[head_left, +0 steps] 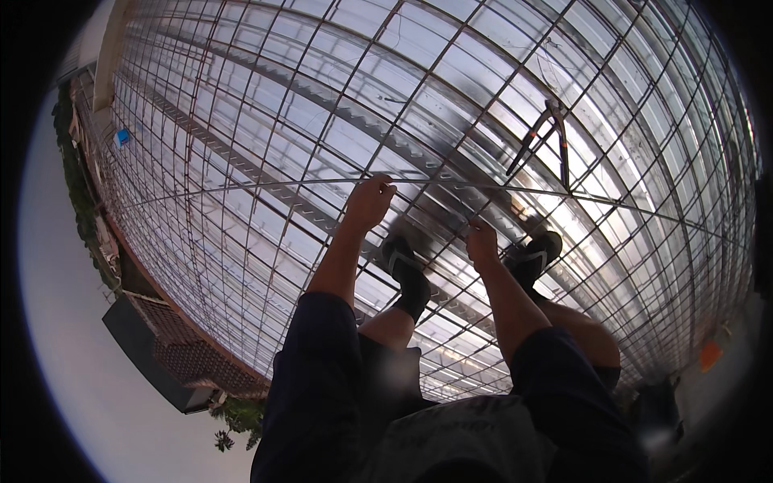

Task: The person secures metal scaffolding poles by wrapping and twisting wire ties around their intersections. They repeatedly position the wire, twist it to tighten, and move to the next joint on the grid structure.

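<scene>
Long bar (310, 183) running under fingers of left hand (370, 203), these curling over it; fingers of right hand (483, 245) bunching behind-right. Grips half hidden; cannot tell if either is pinching anything. Slackening left fingers could be letting bar slip across mesh (465, 26). Counting: one such bar; one pincers (563, 145) lying ahead-right of fingers; two shoes (399, 256) flanking right fingers.

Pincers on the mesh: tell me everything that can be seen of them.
The pincers look metallic and dark, with small orange marks on the two long handles, which spread in a V from a compact head at the far end. They lie on the bar mesh, ahead and to the right of the right hand, handles pointing back toward the person. The right handle's end reaches the long crosswise bar. Neither hand touches them; the jaws are too small to read.
</scene>
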`<state>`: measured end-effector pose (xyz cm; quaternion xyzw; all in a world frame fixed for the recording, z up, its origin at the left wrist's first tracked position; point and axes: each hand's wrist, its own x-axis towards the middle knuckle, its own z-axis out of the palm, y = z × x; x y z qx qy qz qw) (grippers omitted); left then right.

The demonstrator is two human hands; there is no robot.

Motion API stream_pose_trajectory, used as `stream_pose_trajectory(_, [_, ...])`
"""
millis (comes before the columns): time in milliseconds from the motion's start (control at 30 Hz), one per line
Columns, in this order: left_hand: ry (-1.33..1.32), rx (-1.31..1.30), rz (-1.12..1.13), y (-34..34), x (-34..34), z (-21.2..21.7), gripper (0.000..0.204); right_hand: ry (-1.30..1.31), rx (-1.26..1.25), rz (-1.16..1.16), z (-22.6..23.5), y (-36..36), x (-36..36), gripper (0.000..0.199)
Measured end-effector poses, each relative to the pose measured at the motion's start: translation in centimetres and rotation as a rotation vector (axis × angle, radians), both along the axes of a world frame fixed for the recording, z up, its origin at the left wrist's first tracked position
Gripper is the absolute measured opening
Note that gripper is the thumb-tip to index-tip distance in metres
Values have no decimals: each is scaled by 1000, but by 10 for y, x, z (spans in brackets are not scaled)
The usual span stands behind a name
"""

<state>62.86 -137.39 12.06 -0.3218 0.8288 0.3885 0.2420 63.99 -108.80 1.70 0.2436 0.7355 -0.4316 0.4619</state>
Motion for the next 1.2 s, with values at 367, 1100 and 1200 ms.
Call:
stream_pose_trajectory(367, [-163, 28, -23, 7, -24, -118, 35, 15, -161, -3, -39, -64, -5, 28])
stream_pose_trajectory(1100, [295, -267, 16, 56, 1, -133, 18, 338, -237, 225, -76, -62, -5, 22])
stream_pose_trajectory(1200, [418, -191, 11, 56, 7, -135, 15, 182, -275, 162, -57, -74, -16, 16])
